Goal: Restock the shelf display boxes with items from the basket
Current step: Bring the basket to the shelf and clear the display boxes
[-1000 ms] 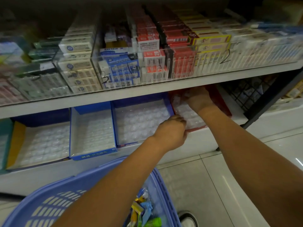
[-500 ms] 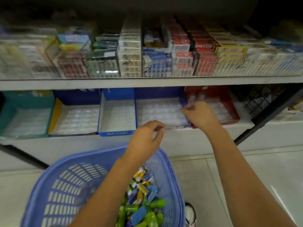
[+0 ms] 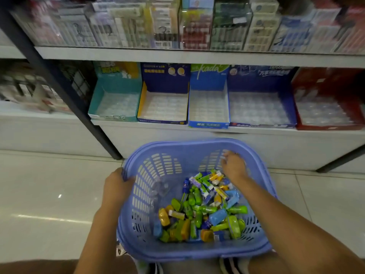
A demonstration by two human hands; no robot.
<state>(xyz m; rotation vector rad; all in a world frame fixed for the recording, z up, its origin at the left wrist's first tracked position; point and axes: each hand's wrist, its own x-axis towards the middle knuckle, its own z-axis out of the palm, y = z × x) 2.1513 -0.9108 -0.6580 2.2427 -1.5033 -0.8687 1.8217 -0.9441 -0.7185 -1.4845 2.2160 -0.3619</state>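
1. The left hand is gripping the left rim of the blue basket, fingers curling over the edge. It is steadying the basket at lower centre of the frame and is not free to pick.
2. The right hand is reaching inside the basket, at the upper right end of the heap. Its fingertips are blurring toward the far wall, so whether it is pinching anything cannot be told.
3. The items, small green, yellow, blue and white packs, are lying heaped in the bottom of the basket. The heap is running from just under the right hand down toward lower centre of the frame.
4. Deciding relation: the nearest packs are lying directly below and slightly left of the right hand, just beside its wrist. The left hand is sitting apart from the heap, at the basket wall. The right hand is therefore judged to be the picking hand.
5. The long axes of the packs are pointing in mixed directions, so each pick is likely calling for its own wrist turn.
6. The display boxes are standing in a row on the shelf across the upper half of the frame, their trays showing no product. The two blue boxes at centre are sitting straight above the right hand.
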